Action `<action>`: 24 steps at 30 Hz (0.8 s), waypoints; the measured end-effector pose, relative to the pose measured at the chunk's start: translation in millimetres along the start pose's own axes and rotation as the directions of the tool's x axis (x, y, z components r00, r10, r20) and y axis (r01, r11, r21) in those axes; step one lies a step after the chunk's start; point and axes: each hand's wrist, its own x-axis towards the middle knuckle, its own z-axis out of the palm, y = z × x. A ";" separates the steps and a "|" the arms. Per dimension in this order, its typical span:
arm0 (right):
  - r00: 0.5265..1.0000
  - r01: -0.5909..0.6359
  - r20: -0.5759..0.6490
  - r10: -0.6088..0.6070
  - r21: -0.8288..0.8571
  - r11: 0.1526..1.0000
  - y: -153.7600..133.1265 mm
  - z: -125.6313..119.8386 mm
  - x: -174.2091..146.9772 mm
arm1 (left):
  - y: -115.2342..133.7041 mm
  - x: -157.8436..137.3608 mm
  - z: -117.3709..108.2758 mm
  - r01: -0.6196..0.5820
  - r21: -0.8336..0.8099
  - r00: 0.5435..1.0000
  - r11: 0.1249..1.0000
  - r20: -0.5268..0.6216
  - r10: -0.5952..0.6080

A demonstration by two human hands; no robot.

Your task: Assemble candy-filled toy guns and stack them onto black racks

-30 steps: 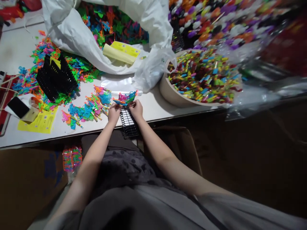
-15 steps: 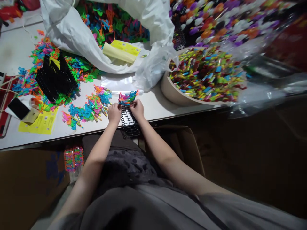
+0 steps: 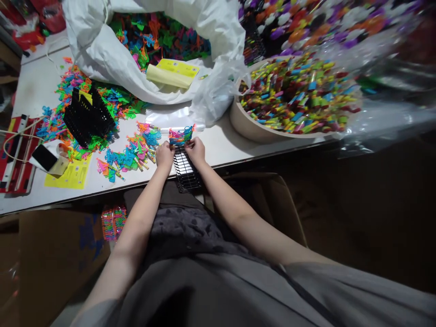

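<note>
A black slotted rack lies at the table's front edge, its near end sticking out over my lap. Brightly coloured small plastic pieces are lined up across its far end. My left hand is closed at the left side of this row, fingertips against the rack. From the right, my right hand pinches at the row's other end. What exactly lies between the fingers of either hand is too small to make out. Left of my hands is a loose group of similar coloured pieces with patterned sticks.
Behind stands a white sack full of coloured plastic pieces. A round tub of small wrapped items is at right. Stacked black racks, a phone, yellow printed sheets and a red-and-silver device are at left.
The view has shifted slightly, showing more of the table's left side. Both hands stay at the far end of the rack, with only small finger movements.
</note>
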 end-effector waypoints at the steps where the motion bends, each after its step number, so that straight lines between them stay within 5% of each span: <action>1: 1.000 0.000 0.009 0.000 -0.011 1.000 -1.4 -0.4 0.2 | 0.1 -1.3 -2.7 -0.001 0.007 1.000 1.000 0.009 0.001; 8: 0.986 -0.007 0.162 0.031 -0.148 0.989 -15.7 -11.8 -0.6 | -1.3 -23.7 -15.9 0.004 0.033 0.998 0.999 0.065 -0.006; 24: 0.978 -0.001 0.206 0.032 -0.152 0.988 -14.7 -8.0 -1.8 | -4.3 -33.0 -13.3 0.081 -0.074 0.997 0.994 0.016 -0.080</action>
